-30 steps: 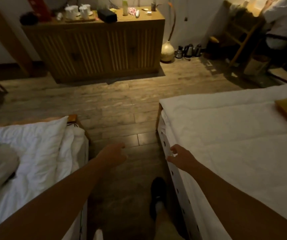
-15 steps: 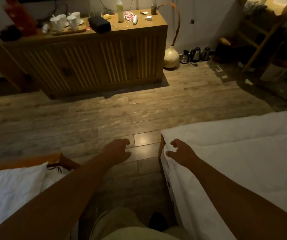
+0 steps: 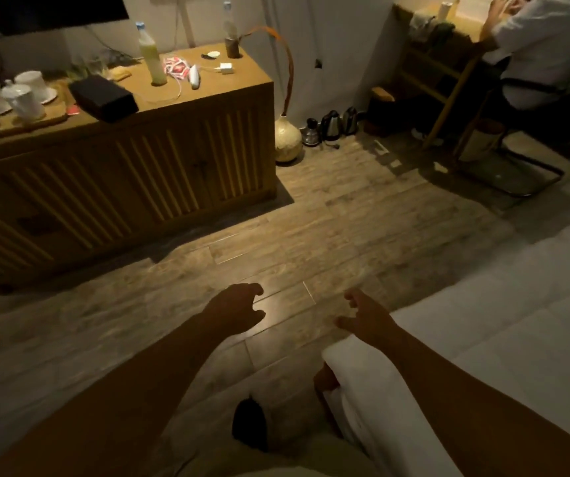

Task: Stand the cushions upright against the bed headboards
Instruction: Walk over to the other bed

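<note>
Both hands have lifted clear of the bedding since half a second ago: the right hand (image 3: 366,316), which was resting its fingers on the corner of the white bed (image 3: 503,342), now hangs in the air above the wooden floor (image 3: 311,215), just past that corner. The left hand (image 3: 233,309) is also higher and farther forward, over the floor boards. The second bed with its white pillow, seen at lower left earlier, has dropped out of view, and the wooden sideboard (image 3: 159,156) looms larger and nearer.

Each hand is empty, fingers loosely spread and slightly curled, grasping nothing. The two forearms reach forward roughly side by side, the hands near each other but apart.

No cushion shows in this view, and no headboard either, so where the cushions lie cannot be told. Only the foot corner of the white bed is visible at lower right, its cover hanging over the edge.

On the sideboard stand white cups (image 3: 27,98), a black box (image 3: 102,98) and a plastic bottle (image 3: 152,55) of pale liquid. A round vase (image 3: 287,141) sits on the floor beside its right end, with small kettles (image 3: 331,125) just to the right. At upper right a seated person in a white shirt (image 3: 545,39) faces a desk. A dark shoe (image 3: 249,425) shows at the bottom, between the forearms.
</note>
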`<action>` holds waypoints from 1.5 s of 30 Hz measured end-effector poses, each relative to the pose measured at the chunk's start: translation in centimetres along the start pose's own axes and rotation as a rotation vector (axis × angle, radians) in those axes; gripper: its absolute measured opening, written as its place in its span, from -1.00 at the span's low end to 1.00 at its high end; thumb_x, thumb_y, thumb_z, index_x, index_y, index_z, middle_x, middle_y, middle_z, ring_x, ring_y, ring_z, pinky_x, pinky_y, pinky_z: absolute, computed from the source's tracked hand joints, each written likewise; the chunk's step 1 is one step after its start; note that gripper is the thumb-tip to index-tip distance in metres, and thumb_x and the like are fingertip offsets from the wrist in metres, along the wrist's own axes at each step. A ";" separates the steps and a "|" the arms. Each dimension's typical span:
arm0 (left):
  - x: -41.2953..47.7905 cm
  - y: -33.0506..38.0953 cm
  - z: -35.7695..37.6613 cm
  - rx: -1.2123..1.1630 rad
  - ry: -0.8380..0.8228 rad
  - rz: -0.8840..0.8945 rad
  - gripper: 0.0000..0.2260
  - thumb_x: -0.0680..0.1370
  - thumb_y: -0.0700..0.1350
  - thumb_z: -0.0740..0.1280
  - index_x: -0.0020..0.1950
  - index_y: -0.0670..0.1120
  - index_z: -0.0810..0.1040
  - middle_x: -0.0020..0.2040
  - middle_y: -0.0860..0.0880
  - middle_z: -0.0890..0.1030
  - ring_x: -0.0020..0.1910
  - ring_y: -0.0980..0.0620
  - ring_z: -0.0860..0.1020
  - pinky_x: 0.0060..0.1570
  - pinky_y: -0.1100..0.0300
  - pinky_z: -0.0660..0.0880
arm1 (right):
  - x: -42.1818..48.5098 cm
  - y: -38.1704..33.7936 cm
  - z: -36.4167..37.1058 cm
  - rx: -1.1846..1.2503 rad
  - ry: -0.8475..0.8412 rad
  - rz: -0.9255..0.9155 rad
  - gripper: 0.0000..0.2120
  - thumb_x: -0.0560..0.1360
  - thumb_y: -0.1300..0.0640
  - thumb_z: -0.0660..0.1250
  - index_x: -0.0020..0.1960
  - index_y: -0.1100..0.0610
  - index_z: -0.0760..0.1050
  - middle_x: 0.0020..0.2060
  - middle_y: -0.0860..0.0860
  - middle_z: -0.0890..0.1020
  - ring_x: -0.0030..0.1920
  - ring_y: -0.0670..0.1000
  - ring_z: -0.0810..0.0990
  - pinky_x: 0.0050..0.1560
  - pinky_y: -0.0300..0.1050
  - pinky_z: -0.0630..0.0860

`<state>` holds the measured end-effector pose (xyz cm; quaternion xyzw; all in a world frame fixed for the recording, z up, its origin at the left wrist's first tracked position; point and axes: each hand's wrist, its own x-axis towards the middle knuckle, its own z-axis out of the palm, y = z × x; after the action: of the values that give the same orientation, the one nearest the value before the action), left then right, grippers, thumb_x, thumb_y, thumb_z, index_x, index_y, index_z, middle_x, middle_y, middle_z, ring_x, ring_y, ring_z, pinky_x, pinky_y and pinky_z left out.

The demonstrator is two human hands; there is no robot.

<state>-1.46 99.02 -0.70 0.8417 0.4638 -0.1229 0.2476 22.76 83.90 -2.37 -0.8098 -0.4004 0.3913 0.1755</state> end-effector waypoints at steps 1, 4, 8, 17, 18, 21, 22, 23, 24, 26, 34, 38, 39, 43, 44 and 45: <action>1.9 0.0 -1.2 0.017 -0.014 0.023 -0.51 0.51 0.09 0.37 0.41 0.02 0.40 0.33 -0.04 0.53 0.27 -0.05 0.50 0.21 0.07 0.47 | 1.2 -0.6 -0.5 0.011 0.018 0.022 -0.33 0.44 -0.03 0.49 0.45 0.11 0.32 0.39 0.11 0.45 0.34 0.08 0.46 0.20 -0.08 0.45; 7.6 0.8 -4.5 0.061 -0.038 0.093 -0.49 0.51 0.08 0.37 0.43 0.01 0.38 0.37 -0.05 0.51 0.31 -0.07 0.49 0.27 0.02 0.47 | 4.3 -1.8 -2.0 0.042 0.047 0.076 -0.33 0.44 -0.04 0.48 0.46 0.10 0.31 0.39 0.12 0.44 0.34 0.10 0.46 0.24 -0.02 0.50; 15.7 3.7 -8.0 0.140 -0.075 0.211 -0.49 0.52 0.07 0.37 0.45 0.01 0.36 0.37 -0.05 0.51 0.31 -0.07 0.49 0.26 0.03 0.48 | 9.5 -1.7 -5.0 0.059 0.095 0.155 -0.31 0.45 -0.06 0.48 0.47 0.12 0.30 0.39 0.14 0.44 0.36 0.11 0.45 0.29 -0.02 0.45; 33.9 13.8 -12.7 0.332 -0.139 0.375 -0.49 0.53 0.05 0.37 0.45 0.01 0.36 0.33 -0.05 0.53 0.28 -0.05 0.50 0.23 0.06 0.50 | 22.9 1.8 -15.3 0.128 0.177 0.264 -0.38 0.49 -0.09 0.41 0.45 0.10 0.31 0.37 0.10 0.44 0.35 0.11 0.45 0.21 -0.07 0.41; 35.7 15.4 -13.2 0.365 -0.152 0.399 -0.49 0.53 0.05 0.37 0.45 0.01 0.36 0.32 -0.05 0.53 0.28 -0.05 0.51 0.22 0.06 0.51 | 23.9 2.2 -16.7 0.147 0.189 0.282 -0.38 0.49 -0.08 0.42 0.45 0.11 0.32 0.38 0.11 0.44 0.35 0.11 0.45 0.21 -0.07 0.42; 40.8 21.1 -14.2 0.431 -0.176 0.485 -0.49 0.53 0.05 0.36 0.46 0.01 0.35 0.33 -0.05 0.53 0.28 -0.05 0.51 0.21 0.06 0.52 | 26.1 4.1 -21.0 0.195 0.239 0.323 -0.37 0.50 -0.06 0.42 0.47 0.14 0.31 0.41 0.13 0.42 0.38 0.12 0.43 0.25 -0.06 0.41; 42.4 23.2 -14.3 0.452 -0.188 0.517 -0.49 0.54 0.05 0.35 0.46 0.00 0.35 0.34 -0.05 0.52 0.30 -0.05 0.50 0.23 0.05 0.51 | 26.6 4.8 -22.4 0.205 0.256 0.347 -0.36 0.50 -0.07 0.41 0.48 0.14 0.30 0.42 0.12 0.41 0.39 0.11 0.41 0.26 -0.08 0.39; 43.8 25.4 -14.4 0.476 -0.205 0.551 -0.49 0.54 0.06 0.34 0.47 -0.01 0.34 0.35 -0.06 0.51 0.32 -0.06 0.48 0.25 0.04 0.50 | 26.9 5.6 -23.8 0.220 0.265 0.374 -0.34 0.50 -0.09 0.40 0.49 0.13 0.28 0.43 0.12 0.40 0.41 0.11 0.39 0.27 -0.09 0.36; 45.3 27.6 -14.4 0.497 -0.222 0.586 -0.49 0.54 0.06 0.33 0.47 -0.02 0.34 0.36 -0.07 0.50 0.33 -0.06 0.47 0.26 0.03 0.48 | 27.1 6.4 -25.1 0.237 0.271 0.399 -0.32 0.51 -0.11 0.39 0.51 0.12 0.26 0.46 0.11 0.37 0.44 0.10 0.36 0.32 -0.07 0.34; 47.9 32.0 -14.1 0.524 -0.246 0.647 -0.48 0.54 0.06 0.33 0.47 -0.01 0.33 0.38 -0.07 0.49 0.34 -0.07 0.47 0.27 0.03 0.48 | 27.5 8.3 -27.6 0.275 0.290 0.450 -0.31 0.51 -0.14 0.37 0.53 0.09 0.22 0.49 0.09 0.33 0.47 0.10 0.33 0.41 -0.01 0.32; 60.2 50.5 -12.7 0.543 -0.311 0.859 -0.48 0.54 0.06 0.33 0.48 0.00 0.33 0.40 -0.04 0.48 0.37 -0.04 0.44 0.30 0.02 0.45 | 31.8 16.8 -40.3 0.450 0.402 0.621 -0.31 0.53 -0.02 0.39 0.54 0.18 0.20 0.48 0.15 0.35 0.44 0.14 0.37 0.42 0.02 0.37; 67.3 60.6 -12.8 0.546 -0.331 0.940 -0.47 0.55 0.06 0.33 0.48 0.00 0.32 0.40 -0.02 0.49 0.36 -0.03 0.44 0.29 0.07 0.44 | 35.0 21.0 -49.3 0.443 0.521 0.692 -0.44 0.55 0.09 0.36 0.49 0.17 0.29 0.35 0.13 0.49 0.31 0.12 0.50 0.27 -0.10 0.45; 68.7 63.1 -13.0 0.549 -0.334 0.957 -0.47 0.54 0.06 0.34 0.48 0.00 0.32 0.40 -0.03 0.49 0.36 -0.03 0.45 0.28 0.07 0.44 | 35.6 21.9 -51.2 0.458 0.517 0.713 -0.52 0.58 0.11 0.33 0.45 0.17 0.32 0.34 0.13 0.50 0.25 0.09 0.53 0.21 -0.19 0.49; 72.9 72.6 -13.7 0.558 -0.313 1.028 -0.48 0.54 0.05 0.35 0.48 0.01 0.33 0.39 -0.03 0.50 0.35 -0.04 0.47 0.27 0.06 0.47 | 37.6 25.4 -57.8 0.496 0.539 0.771 -0.60 0.56 0.09 0.35 0.36 0.12 0.39 0.29 0.13 0.53 0.12 0.02 0.58 0.03 -0.33 0.53; 73.9 74.9 -13.8 0.557 -0.303 1.047 -0.48 0.54 0.04 0.35 0.47 0.01 0.34 0.39 -0.04 0.50 0.35 -0.04 0.47 0.27 0.06 0.47 | 38.0 26.3 -59.5 0.491 0.571 0.790 -0.54 0.53 0.06 0.37 0.38 0.13 0.38 0.29 0.13 0.53 0.20 0.09 0.56 0.13 -0.22 0.49; 74.8 77.1 -13.9 0.562 -0.299 1.067 -0.49 0.53 0.04 0.35 0.47 0.01 0.35 0.39 -0.05 0.50 0.35 -0.05 0.47 0.26 0.05 0.47 | 38.4 27.3 -61.0 0.495 0.584 0.791 -0.52 0.54 0.05 0.37 0.41 0.13 0.37 0.32 0.13 0.52 0.27 0.11 0.53 0.17 -0.22 0.44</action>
<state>103.42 125.75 1.74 0.9642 -0.1109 -0.2164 0.1060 98.23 99.02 0.94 -0.9081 0.1036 0.2687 0.3040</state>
